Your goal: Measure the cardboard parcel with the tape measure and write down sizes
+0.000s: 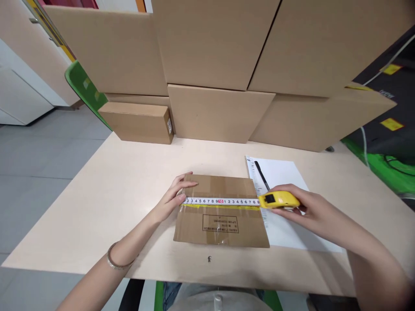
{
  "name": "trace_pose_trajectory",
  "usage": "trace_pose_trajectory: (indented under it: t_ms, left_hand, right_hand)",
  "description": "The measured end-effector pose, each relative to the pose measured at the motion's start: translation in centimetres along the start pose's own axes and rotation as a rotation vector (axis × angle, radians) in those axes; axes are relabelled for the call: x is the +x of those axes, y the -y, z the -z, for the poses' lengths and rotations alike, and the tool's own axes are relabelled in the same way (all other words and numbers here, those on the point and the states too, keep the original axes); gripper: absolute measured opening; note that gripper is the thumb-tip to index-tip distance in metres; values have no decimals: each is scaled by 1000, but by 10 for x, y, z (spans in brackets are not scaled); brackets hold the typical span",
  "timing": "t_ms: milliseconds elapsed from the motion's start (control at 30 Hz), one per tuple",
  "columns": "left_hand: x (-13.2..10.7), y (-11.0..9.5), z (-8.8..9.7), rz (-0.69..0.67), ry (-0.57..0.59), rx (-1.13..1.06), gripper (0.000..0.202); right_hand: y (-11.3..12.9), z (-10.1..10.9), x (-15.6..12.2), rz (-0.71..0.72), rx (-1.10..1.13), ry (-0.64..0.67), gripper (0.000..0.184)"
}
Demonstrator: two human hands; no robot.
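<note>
A taped cardboard box (220, 229) lies flat in front of me, with printed text on its top. The yellow tape measure (282, 199) is in my right hand (303, 203), with fingers and thumb closed round its case at the box's right edge. Its white blade (227, 201) runs straight across the top, with a red 10 near the middle. At the box's left edge, my left hand (171, 198) pinches the blade's end with the thumb, its fingers resting on the box. The blade's very tip is hidden.
White paper (292, 229) with a black pen (262, 175) on it extends under my right hand. Behind stand large cardboard panels (217, 114) and a smaller closed box (139, 123) at the back left. The table's edge (181, 278) is close to my body.
</note>
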State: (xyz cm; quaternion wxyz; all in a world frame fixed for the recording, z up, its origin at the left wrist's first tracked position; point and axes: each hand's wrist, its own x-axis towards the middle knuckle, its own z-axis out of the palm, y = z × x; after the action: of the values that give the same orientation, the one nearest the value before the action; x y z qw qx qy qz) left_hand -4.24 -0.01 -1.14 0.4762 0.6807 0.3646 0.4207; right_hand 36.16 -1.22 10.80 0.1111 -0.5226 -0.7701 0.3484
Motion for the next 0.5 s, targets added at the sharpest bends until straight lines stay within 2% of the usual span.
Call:
trace_pose_trajectory:
  t_ms: [100, 267, 400, 500]
  left_hand:
    - [-1, 1, 0, 7, -6, 5, 46]
    - [-1, 4, 1, 13, -27, 18, 44]
    - [-1, 3, 2, 34, -24, 18, 42]
    - [-2, 1, 0, 52, -26, 1, 45]
  right_hand:
    - [-18, -1, -9, -46, 45, -15, 34]
    - [-14, -7, -10, -30, 13, -27, 35]
    - [8, 4, -5, 49, -85, -13, 28]
    - [42, 0, 20, 144, -168, 36, 25]
